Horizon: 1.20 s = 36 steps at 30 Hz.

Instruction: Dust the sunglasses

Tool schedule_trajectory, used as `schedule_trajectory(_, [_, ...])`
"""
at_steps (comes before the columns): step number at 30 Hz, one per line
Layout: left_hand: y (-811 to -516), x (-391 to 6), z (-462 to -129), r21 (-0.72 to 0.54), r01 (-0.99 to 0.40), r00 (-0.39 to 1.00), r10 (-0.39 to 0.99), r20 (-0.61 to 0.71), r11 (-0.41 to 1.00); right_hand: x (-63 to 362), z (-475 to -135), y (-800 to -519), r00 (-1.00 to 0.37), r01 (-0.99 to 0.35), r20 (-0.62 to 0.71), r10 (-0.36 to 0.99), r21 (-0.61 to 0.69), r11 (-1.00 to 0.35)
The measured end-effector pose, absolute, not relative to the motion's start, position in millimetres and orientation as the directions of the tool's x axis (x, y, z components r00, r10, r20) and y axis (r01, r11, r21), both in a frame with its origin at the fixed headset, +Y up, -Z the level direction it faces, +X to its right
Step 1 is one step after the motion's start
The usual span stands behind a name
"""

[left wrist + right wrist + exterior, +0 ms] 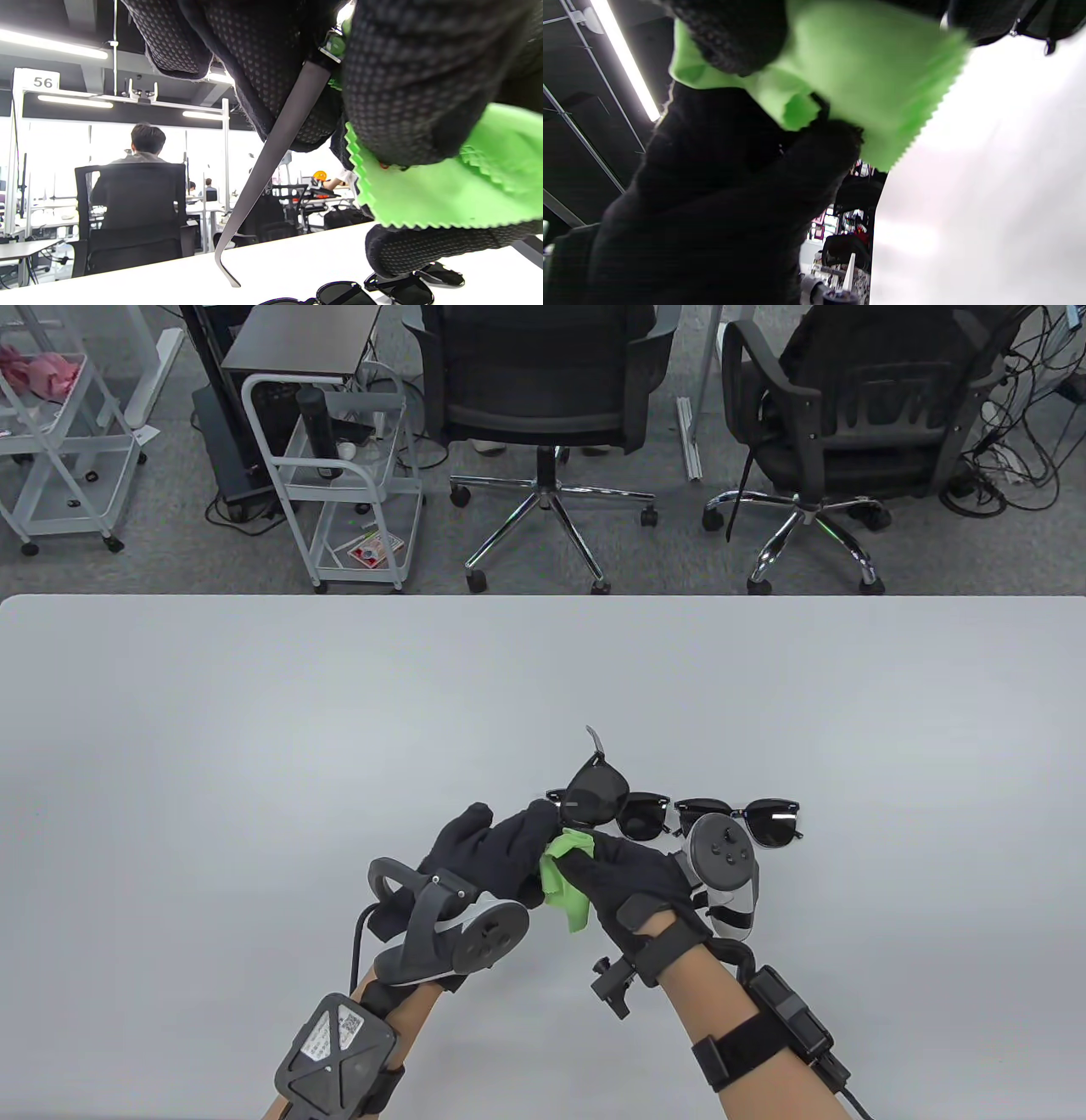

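My left hand point(530, 836) grips a black pair of sunglasses point(596, 796) and holds it tilted above the table, one temple pointing away. Its grey temple point(271, 169) hangs down in the left wrist view. My right hand point(607, 861) pinches a green cloth point(564, 878) against the lower part of the held pair. The cloth also shows in the left wrist view point(445, 186) and the right wrist view point(865, 63). How the cloth touches the lens is hidden by my fingers.
Two more black sunglasses lie on the white table point(254, 746) just beyond my hands: one point(646, 815) under the held pair, one point(768, 821) to its right. They show in the left wrist view point(339, 293). Office chairs point(543, 407) stand beyond the far edge.
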<state>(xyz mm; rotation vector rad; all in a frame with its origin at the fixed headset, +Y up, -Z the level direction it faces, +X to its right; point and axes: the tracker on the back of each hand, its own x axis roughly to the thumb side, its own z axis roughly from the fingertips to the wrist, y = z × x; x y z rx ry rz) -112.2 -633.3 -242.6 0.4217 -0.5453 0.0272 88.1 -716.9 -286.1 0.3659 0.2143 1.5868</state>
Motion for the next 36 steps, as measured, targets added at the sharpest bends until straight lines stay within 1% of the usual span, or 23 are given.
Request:
schedule_trajectory(2, [-635, -112, -243, 0.383, -0.114, 0.854, -0.106, 0.509, 0.917, 88, -287, -720, -0.018, -0.917, 0.063, 0.998, 0.398, -0.041])
schedule_trajectory(3, [-635, -111, -243, 0.379, -0.114, 0.853, -0.105, 0.511, 0.918, 89, -287, -721, -0.029, -0.919, 0.067, 0.997, 0.390, -0.053])
schedule_trajectory(5, [-636, -109, -242, 0.378, -0.120, 0.853, -0.100, 0.512, 0.918, 90, -287, -716, -0.110, -0.936, 0.116, 0.987, 0.322, -0.142])
schedule_trajectory(7, [-635, -109, -242, 0.391, -0.124, 0.855, -0.102, 0.509, 0.912, 90, -286, -711, -0.166, -0.934, 0.163, 0.973, 0.290, -0.208])
schedule_trajectory(11, [-636, -110, -241, 0.402, -0.150, 0.870, -0.072, 0.487, 0.903, 88, -282, -711, -0.159, -0.950, 0.184, 0.970, 0.237, -0.201])
schedule_trajectory(15, [-633, -109, -238, 0.461, -0.134, 0.896, -0.091, 0.435, 0.877, 79, -278, -705, -0.141, -0.934, 0.224, 0.964, 0.294, -0.205])
schedule_trajectory(19, [-633, -112, -241, 0.462, -0.103, 0.912, -0.101, 0.397, 0.881, 76, -278, -700, -0.141, -0.904, 0.255, 0.957, 0.361, -0.230])
schedule_trajectory(21, [-633, -116, -245, 0.442, -0.091, 0.924, -0.090, 0.372, 0.892, 80, -278, -693, -0.200, -0.904, 0.299, 0.933, 0.311, -0.294])
schedule_trajectory(22, [-634, -120, -249, 0.419, -0.064, 0.935, -0.093, 0.342, 0.906, 84, -279, -688, -0.256, -0.886, 0.341, 0.905, 0.291, -0.360])
schedule_trajectory(24, [-637, -129, -256, 0.370, -0.076, 0.945, -0.052, 0.324, 0.926, 92, -279, -681, -0.314, -0.868, 0.395, 0.863, 0.249, -0.429])
schedule_trajectory(26, [-639, -138, -262, 0.355, -0.096, 0.955, -0.014, 0.295, 0.930, 101, -280, -674, -0.323, -0.872, 0.423, 0.847, 0.214, -0.440])
schedule_trajectory(28, [-641, -146, -268, 0.314, -0.089, 0.962, 0.000, 0.272, 0.945, 112, -283, -669, -0.304, -0.899, 0.437, 0.846, 0.163, -0.407])
schedule_trajectory(29, [-642, -149, -269, 0.287, -0.106, 0.961, 0.024, 0.274, 0.952, 116, -284, -668, -0.287, -0.909, 0.431, 0.855, 0.159, -0.385])
schedule_trajectory(31, [-643, -151, -271, 0.293, -0.116, 0.963, 0.036, 0.266, 0.949, 125, -284, -664, -0.247, -0.934, 0.433, 0.867, 0.132, -0.331])
schedule_trajectory(33, [-643, -153, -273, 0.298, -0.084, 0.968, 0.007, 0.252, 0.951, 135, -283, -659, -0.242, -0.955, 0.443, 0.863, 0.050, -0.293])
schedule_trajectory(36, [-648, -157, -277, 0.257, -0.062, 0.960, -0.013, 0.281, 0.964, 151, -278, -651, -0.263, -0.964, 0.459, 0.849, -0.085, -0.253])
